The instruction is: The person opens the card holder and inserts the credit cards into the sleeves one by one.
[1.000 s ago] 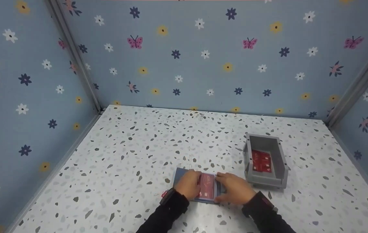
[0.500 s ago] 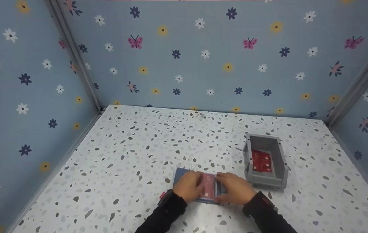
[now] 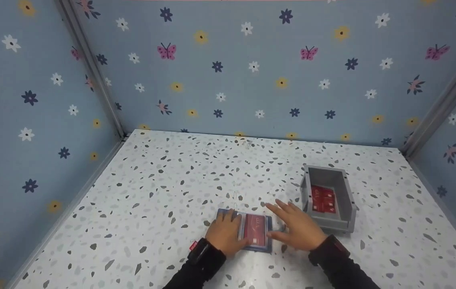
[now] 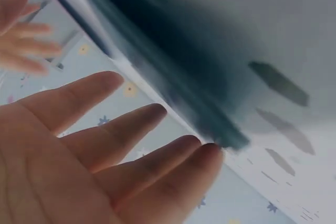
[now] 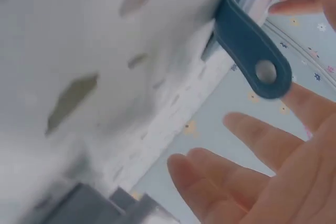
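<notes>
A blue card holder (image 3: 269, 247) lies spread on the table, with a red card (image 3: 255, 226) showing behind a clear sleeve. My left hand (image 3: 223, 235) rests over its left part, fingers extended. The left wrist view shows the fingertips at the edge of the holder (image 4: 173, 87). Beside the holder's right edge is my right hand (image 3: 302, 228), fingers spread and thumb close to that edge; whether the thumb touches cannot be told. A blue strap with a metal snap (image 5: 252, 51) sticks out from the holder near the right fingers in the right wrist view.
A grey plastic bin (image 3: 330, 223) stands to the right of my right hand, with red cards (image 3: 323, 199) inside. Under everything is a white speckled table (image 3: 171, 180). Blue flowered walls (image 3: 228, 80) enclose it at the back and sides.
My left hand has shifted left off the card and its fingers have straightened. My right hand has drawn back right from the holder, spreading its fingers and uncovering more of the right side.
</notes>
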Demonstrator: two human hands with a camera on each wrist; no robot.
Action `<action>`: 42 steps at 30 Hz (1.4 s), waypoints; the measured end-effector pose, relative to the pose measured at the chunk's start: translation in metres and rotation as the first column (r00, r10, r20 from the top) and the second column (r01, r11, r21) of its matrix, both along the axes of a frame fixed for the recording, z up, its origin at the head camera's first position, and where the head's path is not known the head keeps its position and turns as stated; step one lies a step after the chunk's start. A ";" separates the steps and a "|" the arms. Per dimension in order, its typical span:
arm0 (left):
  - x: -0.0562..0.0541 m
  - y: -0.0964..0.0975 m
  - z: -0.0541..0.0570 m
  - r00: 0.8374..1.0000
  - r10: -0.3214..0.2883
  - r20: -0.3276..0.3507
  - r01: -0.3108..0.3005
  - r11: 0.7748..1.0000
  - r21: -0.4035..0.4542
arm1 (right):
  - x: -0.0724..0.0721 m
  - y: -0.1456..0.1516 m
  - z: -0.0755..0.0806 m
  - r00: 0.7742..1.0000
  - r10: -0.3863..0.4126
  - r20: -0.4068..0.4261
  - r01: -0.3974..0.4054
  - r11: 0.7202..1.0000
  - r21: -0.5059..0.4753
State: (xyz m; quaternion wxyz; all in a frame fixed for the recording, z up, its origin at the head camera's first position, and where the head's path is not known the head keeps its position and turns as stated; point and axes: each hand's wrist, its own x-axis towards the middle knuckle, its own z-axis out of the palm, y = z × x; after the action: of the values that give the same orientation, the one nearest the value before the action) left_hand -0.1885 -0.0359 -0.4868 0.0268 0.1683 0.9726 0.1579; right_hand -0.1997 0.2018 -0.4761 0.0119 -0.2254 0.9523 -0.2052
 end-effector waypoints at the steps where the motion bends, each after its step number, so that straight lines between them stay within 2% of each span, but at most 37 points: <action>1: 0.000 -0.001 0.000 1.000 0.012 0.017 -0.012 1.000 0.004 | -0.001 0.002 0.003 1.000 0.000 -0.022 -0.001 1.000 -0.009; 6: -0.001 -0.002 -0.001 0.996 0.043 0.073 -0.046 0.999 0.029 | -0.007 0.019 0.024 0.992 -0.070 -0.103 0.065 0.996 -0.059; 10: -0.002 -0.002 -0.001 0.996 0.042 0.083 -0.045 0.998 0.032 | -0.016 0.036 0.042 0.984 -0.140 -0.114 0.131 0.988 -0.084; 15: -0.003 -0.001 -0.002 0.997 0.040 0.070 -0.041 0.999 0.014 | -0.031 0.059 0.057 0.981 -0.180 -0.072 0.175 0.981 -0.082; 18: -0.003 -0.001 -0.002 0.997 0.041 0.065 -0.042 0.999 0.006 | -0.043 0.071 0.061 0.976 -0.218 -0.002 0.218 0.975 -0.047; 23: -0.003 -0.001 -0.002 0.997 0.041 0.061 -0.040 0.999 -0.008 | -0.064 0.080 0.062 0.957 -0.250 0.146 0.244 0.968 0.056; 28: -0.003 -0.001 -0.003 0.996 0.043 0.073 -0.043 0.999 -0.006 | -0.083 0.077 0.064 0.926 -0.278 0.256 0.243 0.957 0.160; 33: -0.003 0.000 -0.003 0.994 0.054 0.096 -0.055 0.998 0.008 | -0.093 0.075 0.067 0.907 -0.311 0.285 0.259 0.944 0.206; 38: -0.003 0.001 -0.003 0.994 0.054 0.096 -0.055 0.998 0.006 | -0.098 0.077 0.059 0.883 -0.376 0.281 0.312 0.917 0.247; 42: -0.004 0.001 -0.004 0.995 0.052 0.084 -0.052 0.999 -0.004 | -0.099 0.080 0.050 0.866 -0.405 0.293 0.323 0.901 0.289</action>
State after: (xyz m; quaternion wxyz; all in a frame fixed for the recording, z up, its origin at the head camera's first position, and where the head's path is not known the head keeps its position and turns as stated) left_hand -0.1921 -0.0346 -0.4912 0.0635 0.1361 0.9749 0.1646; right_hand -0.2989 0.2819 -0.4256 0.1662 0.0022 0.9777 -0.1282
